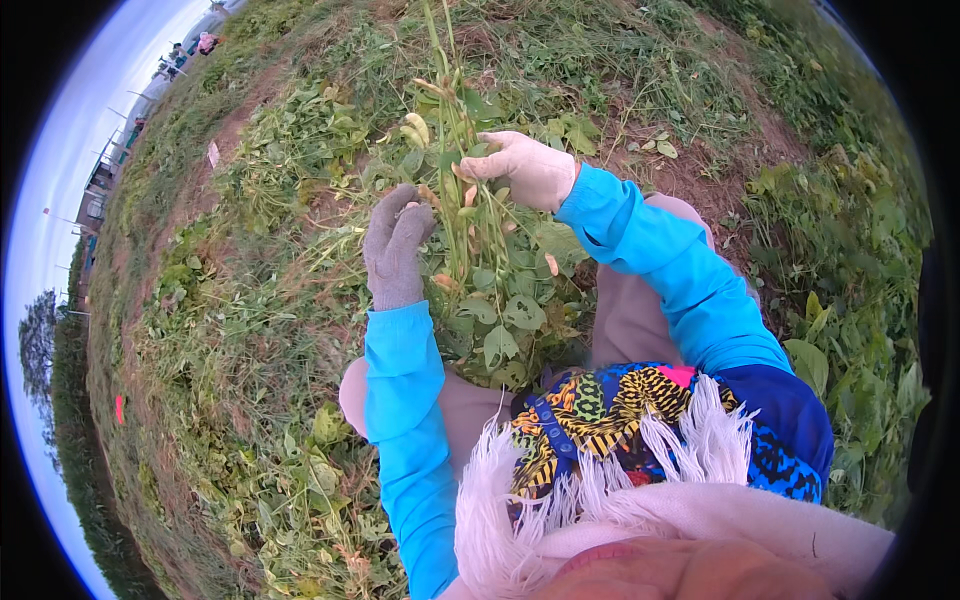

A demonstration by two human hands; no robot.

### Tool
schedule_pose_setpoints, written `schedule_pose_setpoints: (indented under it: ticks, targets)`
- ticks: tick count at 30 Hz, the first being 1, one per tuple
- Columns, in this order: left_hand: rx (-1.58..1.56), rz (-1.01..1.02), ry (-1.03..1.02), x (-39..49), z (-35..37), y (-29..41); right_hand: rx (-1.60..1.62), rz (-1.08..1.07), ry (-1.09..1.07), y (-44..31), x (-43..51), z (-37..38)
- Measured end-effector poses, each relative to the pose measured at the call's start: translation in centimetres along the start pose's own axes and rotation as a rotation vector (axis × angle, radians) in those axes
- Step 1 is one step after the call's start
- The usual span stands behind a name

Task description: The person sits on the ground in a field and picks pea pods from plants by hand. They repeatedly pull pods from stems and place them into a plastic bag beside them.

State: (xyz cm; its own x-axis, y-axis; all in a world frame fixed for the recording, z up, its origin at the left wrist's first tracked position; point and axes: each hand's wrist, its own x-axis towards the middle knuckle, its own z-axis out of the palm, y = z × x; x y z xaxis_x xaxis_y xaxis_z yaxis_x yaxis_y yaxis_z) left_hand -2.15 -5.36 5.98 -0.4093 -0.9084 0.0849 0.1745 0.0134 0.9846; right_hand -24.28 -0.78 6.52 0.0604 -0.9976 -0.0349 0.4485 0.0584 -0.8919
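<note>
My left hand (pixel 397 244), in a grey knitted glove, is raised at the left side of an upright bundle of bean plants (pixel 457 150). Its fingers curl at a tan pod (pixel 429 196); whether they grip it is unclear. From the right, my right hand (pixel 525 169), in a pale glove, reaches to the stems, with thumb and forefinger at another tan pod (pixel 461 174). Yellow-green pods (pixel 415 131) hang a little above my left hand. More dry pods and green leaves hang between and below the hands. What holds the bundle up is not visible.
Cut vines and weeds (pixel 247 330) cover the ground on the left. Leafy plants (pixel 847 217) grow along the right. My bent knees (pixel 360 397) flank the bundle. A red object (pixel 120 409) lies far left. Distant people (pixel 206 43) and structures stand at the upper left.
</note>
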Motion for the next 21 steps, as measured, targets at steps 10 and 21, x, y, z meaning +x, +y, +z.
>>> schedule_pose_setpoints:
  ticks: [10, 21]
  targets:
    - [0.03, 0.077, -0.11, 0.9, -1.2, -1.0, -0.331, 0.058, -0.301, 4.2, 0.4, 2.7]
    - [-0.199, 0.174, -0.062, -0.8, -1.7, 1.2, -0.017, 0.076, -0.322, 3.3, 0.9, 0.4]
